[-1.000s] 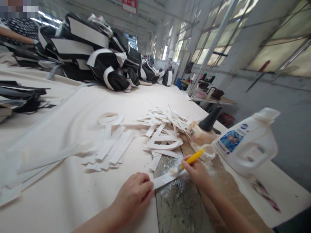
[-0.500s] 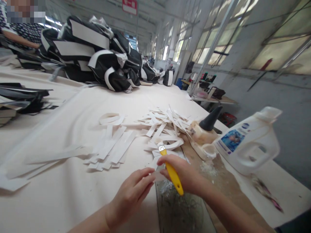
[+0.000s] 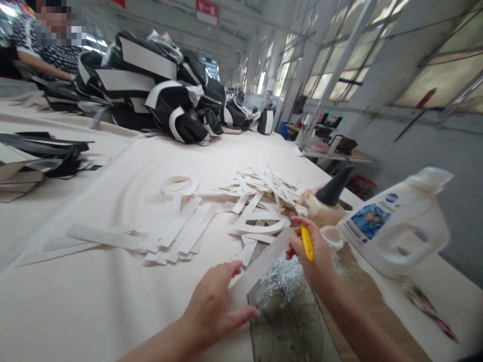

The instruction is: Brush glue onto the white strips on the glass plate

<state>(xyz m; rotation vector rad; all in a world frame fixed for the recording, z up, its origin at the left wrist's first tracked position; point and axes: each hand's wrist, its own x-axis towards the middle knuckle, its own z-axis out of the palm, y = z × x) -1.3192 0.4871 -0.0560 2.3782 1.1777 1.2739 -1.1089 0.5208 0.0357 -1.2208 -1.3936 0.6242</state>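
Note:
My right hand (image 3: 316, 256) is closed around a yellow-handled paintbrush (image 3: 307, 243); its bristles are hidden. The same hand's fingertips are at the far end of a white strip (image 3: 264, 260), which slants over a dark, glue-smeared board (image 3: 289, 327). At the strip's near end, my left hand (image 3: 213, 299) is open, thumb and fingers spread on either side of it. Just beyond lie a curved white strip (image 3: 260, 226) and a heap of loose strips (image 3: 260, 183). Further left, several strips (image 3: 181, 231) lie overlapped in a row.
A white jug (image 3: 400, 226) and a bottle with a black cone nozzle (image 3: 334, 186) stand on the right, by brown cardboard (image 3: 370, 311). Black-and-white pieces (image 3: 151, 85) are piled at the back. Dark strips (image 3: 45, 156) lie left. A person (image 3: 45, 45) is at the far left.
My right hand has moved away and right with the brush, whose head has gone out of sight. A white strip now stretches between my hands, and my left hand's fingers have spread.

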